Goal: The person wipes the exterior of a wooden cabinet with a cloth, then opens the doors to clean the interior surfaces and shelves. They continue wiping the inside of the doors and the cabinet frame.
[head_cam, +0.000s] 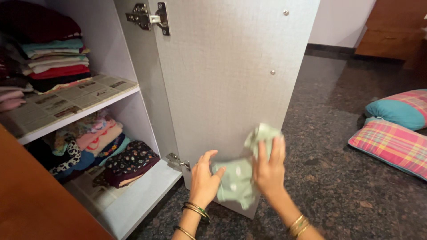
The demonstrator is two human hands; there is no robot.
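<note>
Green with pale dots, a small cloth (238, 178) sits bunched between both hands, right in front of the open grey cupboard door (231, 75) and above the dark speckled floor (338, 178). Left hand (203, 180) pinches its near edge, thumb and fingers closed on the fabric; right hand (269, 168) grips the upper fold, fingers spread over it. Folded clothes (55, 60) are stacked on the paper-lined shelf (84, 100) to the left, plaid pillows (393, 142) lie off to the right
</note>
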